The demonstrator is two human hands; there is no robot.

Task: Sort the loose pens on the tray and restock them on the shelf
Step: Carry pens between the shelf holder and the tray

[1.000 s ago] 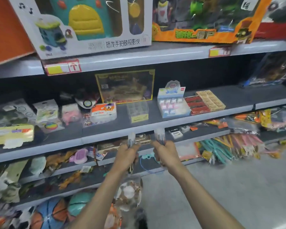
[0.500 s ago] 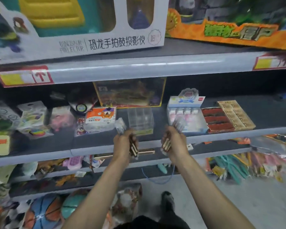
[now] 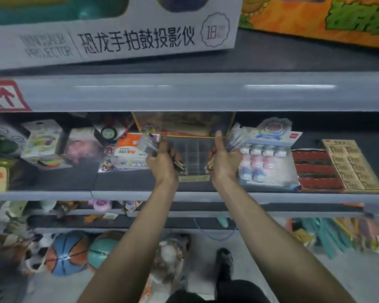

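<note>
Gripping a bundle of pens apiece, the left hand [image 3: 162,165] and right hand [image 3: 224,162] are held over the middle shelf [image 3: 293,197], fingers curled round the barrels. The left bundle [image 3: 148,146] has clear caps on top and dark lower ends; the right bundle [image 3: 235,138] has clear caps and red-gold lower ends. Between the hands, on the shelf, stands a clear divided box [image 3: 193,154]; its contents cannot be told. Above, a white carton [image 3: 118,40] reads "DINOSAUR PROJECTOR", "恐龙手拍鼓投影仪", "18".
</note>
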